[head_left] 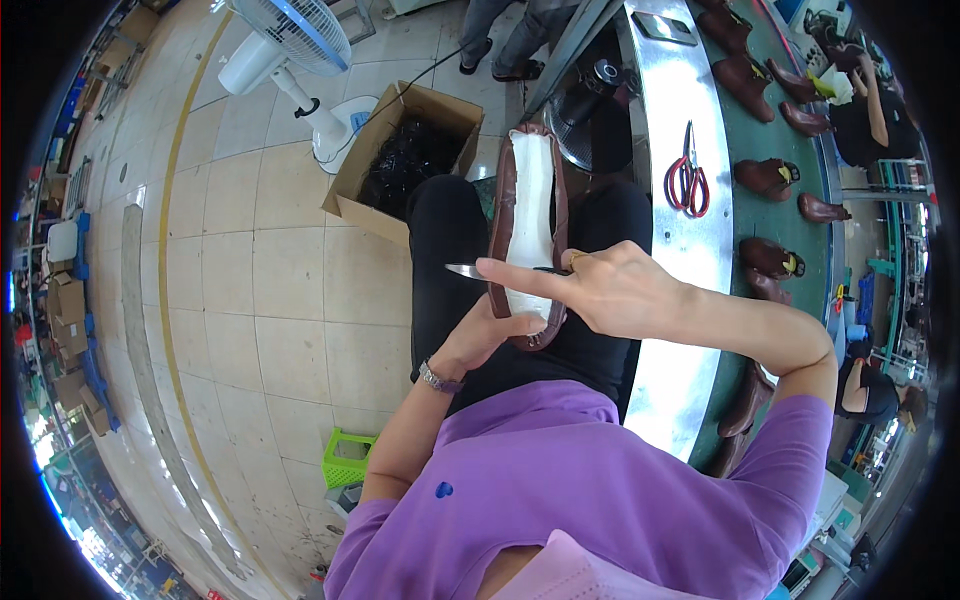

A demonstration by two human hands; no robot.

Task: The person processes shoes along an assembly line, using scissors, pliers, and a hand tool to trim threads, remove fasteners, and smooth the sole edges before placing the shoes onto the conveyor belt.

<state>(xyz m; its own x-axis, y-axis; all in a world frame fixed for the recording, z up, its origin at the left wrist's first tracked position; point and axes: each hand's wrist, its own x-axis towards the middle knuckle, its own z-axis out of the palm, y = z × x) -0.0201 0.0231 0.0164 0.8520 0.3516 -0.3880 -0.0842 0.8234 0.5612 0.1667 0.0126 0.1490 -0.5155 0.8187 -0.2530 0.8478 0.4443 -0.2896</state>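
A brown leather shoe [504, 190] lies sole up over my lap, its long white underside [532, 200] facing me and its leather edges folded up around it. My left hand [480, 335] grips the near end, thumb pressed on the white surface. In my right hand [625, 290] is a knife [465, 270], its bright blade pointing left across the shoe. The index finger stretches along the blade, and the other fingers are curled around the handle, mostly hidden. I cannot tell whether the blade touches the shoe.
A metal bench [680, 270] at my right bears red-handled scissors [688, 185] and a phone [664, 28]. Beyond it, a green conveyor [735, 190] carries several brown shoes. Ahead stand a cardboard box [345, 195] of black scraps and a fan [290, 70]. A green basket [347, 457] sits at left.
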